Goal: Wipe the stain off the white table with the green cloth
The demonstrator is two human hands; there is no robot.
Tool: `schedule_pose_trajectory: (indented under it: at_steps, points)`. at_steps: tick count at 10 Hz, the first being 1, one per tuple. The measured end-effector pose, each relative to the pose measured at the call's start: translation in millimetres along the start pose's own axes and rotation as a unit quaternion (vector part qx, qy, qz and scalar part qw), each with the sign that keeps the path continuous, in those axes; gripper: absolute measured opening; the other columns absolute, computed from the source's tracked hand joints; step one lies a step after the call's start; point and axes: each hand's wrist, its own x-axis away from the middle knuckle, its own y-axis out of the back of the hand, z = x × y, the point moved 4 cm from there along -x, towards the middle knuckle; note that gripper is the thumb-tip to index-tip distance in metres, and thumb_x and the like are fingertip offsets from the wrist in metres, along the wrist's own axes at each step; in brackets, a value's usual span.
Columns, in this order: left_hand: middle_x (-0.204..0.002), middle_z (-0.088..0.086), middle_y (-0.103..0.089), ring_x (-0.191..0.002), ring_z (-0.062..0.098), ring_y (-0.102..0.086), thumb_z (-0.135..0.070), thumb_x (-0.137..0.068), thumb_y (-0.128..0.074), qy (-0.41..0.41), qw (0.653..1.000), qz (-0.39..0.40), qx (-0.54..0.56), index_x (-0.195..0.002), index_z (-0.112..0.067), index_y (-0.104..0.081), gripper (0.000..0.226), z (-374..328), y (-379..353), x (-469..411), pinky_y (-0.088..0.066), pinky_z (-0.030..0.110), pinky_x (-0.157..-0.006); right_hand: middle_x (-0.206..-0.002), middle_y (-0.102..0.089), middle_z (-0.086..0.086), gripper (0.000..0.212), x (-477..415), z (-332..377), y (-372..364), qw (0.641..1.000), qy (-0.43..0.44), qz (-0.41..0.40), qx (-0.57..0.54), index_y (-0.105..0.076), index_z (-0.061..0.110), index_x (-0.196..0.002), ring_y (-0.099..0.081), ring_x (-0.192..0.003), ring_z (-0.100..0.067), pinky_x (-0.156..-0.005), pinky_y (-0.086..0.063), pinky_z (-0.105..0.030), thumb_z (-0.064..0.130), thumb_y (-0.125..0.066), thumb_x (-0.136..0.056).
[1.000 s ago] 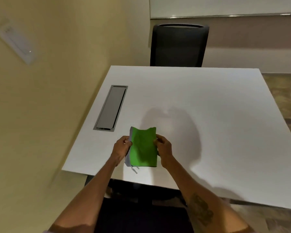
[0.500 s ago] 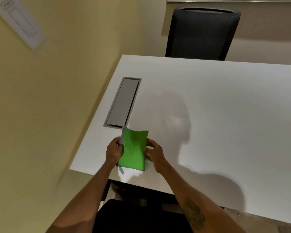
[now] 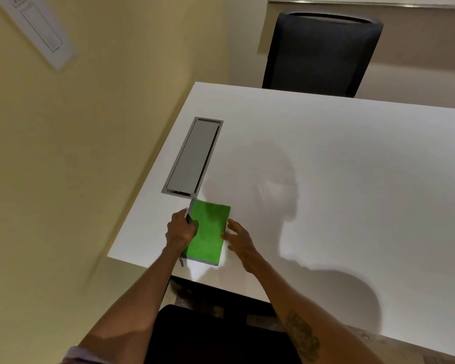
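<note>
A folded green cloth with a grey edge lies near the front left corner of the white table. My left hand pinches the cloth's left edge between thumb and fingers. To the right of the cloth, my right hand has its fingers spread, the fingertips touching the cloth's right edge without gripping it. No stain shows on the tabletop from here; shadows of my head and arm fall across it.
A grey cable hatch is set into the table just beyond the cloth. A black chair stands at the far side. A yellow wall with a white panel runs close along the table's left edge.
My right hand has let go of the cloth and opened its fingers. The cloth has come down flatter onto the table. The view has shifted closer and to the left.
</note>
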Motion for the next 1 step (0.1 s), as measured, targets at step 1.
schedule_pose_trajectory:
  at_steps: [1]
  points:
    - [-0.15,0.014,-0.044,-0.134,0.038,-0.044,-0.022,-0.096,-0.056,-0.026,0.994,-0.006,-0.102,-0.148,-0.01,-0.042,0.055,-11.0,-0.4,9.4,-0.04,0.051,-0.109,-0.145,-0.049,-0.005,0.061,8.1,8.3,6.4,0.997,0.017,-0.017,0.078,-0.04,0.019,-0.147,-0.053,-0.108,-0.014,-0.095,-0.043,-0.028,0.01,-0.06,-0.09]
